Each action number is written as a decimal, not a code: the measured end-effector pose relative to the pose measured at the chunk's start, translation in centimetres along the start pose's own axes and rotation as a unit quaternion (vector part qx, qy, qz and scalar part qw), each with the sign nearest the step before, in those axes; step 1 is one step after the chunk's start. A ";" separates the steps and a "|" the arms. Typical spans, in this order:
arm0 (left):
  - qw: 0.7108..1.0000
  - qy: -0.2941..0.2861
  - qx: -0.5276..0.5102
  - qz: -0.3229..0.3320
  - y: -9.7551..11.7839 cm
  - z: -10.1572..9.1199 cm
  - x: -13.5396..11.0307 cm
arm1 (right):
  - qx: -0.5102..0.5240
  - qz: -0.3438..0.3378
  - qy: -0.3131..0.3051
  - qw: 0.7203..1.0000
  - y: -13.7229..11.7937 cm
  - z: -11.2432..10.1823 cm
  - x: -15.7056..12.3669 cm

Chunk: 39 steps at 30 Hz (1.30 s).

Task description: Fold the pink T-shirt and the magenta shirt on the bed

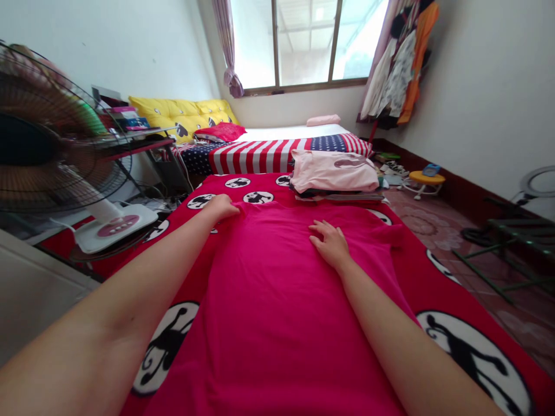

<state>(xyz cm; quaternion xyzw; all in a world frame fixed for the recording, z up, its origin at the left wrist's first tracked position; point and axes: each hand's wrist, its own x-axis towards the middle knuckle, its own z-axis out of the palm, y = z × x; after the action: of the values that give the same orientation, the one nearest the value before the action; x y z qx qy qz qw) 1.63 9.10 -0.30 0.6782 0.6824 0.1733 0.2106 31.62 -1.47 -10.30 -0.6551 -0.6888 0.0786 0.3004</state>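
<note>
A bright pink T-shirt [277, 312] lies spread out, its sleeves toward the far side and its lower part running out of view near me. At its far left sleeve, my left hand [222, 208] has its fingers closed on the fabric edge. My right hand [330, 244] rests on the upper right part of the shirt, palm down with fingers apart. Beneath the shirt is a red cover [416, 271] with black figures in white circles. Just beyond the shirt sits a stack of folded clothes [333, 173], a pale pink one on top.
A standing fan [108, 222] is close on the left, near a small desk [143, 138]. Behind the stack is a bed with a striped, starred cover [260, 156] and a yellow cushion [169, 115]. On the right floor stand a yellow stool [427, 178] and a dark folding chair [515, 231].
</note>
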 end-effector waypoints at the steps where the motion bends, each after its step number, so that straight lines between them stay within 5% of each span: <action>1: 0.997 -0.016 -0.078 0.008 1.4 -0.1 -0.4 | 0.001 -0.001 0.000 1.000 0.0 0.0 0.0; 4: 0.944 -0.038 -0.308 0.113 5.0 0.1 -2.6 | 0.006 -0.005 -0.004 1.000 0.1 -0.1 0.0; 7: 0.947 -0.060 -0.250 0.194 5.3 0.3 -6.0 | 0.010 -0.007 -0.008 1.000 0.1 -0.3 0.0; 12: 0.980 -0.105 0.042 0.161 -0.1 -0.6 -13.1 | -0.005 -0.006 -0.010 1.000 0.0 -0.2 0.1; 19: 0.945 -0.267 0.168 0.087 -5.4 -1.7 -20.6 | -0.112 0.008 -0.045 0.993 -1.6 -0.9 0.4; 24: 0.945 -0.268 0.161 0.098 -6.0 -1.2 -22.2 | -0.155 0.022 -0.077 0.985 -5.8 -1.7 1.8; 29: 0.954 -0.248 0.137 0.093 -5.6 -0.6 -23.3 | -0.099 0.059 -0.072 0.991 -9.7 0.8 2.0; 34: 0.969 -0.230 0.066 0.057 -4.3 -0.4 -24.1 | -0.024 -0.009 -0.046 0.999 -10.6 3.3 1.8; 39: 0.969 -0.232 -0.065 0.053 -1.0 0.6 -24.1 | 0.007 -0.040 0.018 0.999 -9.4 0.8 4.3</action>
<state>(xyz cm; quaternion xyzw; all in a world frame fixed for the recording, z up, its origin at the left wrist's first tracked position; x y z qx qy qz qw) 0.94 -14.97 -0.07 0.7201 0.5647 0.0661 0.3978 23.30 1.65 -4.86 -0.6264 -0.7081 0.0597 0.3204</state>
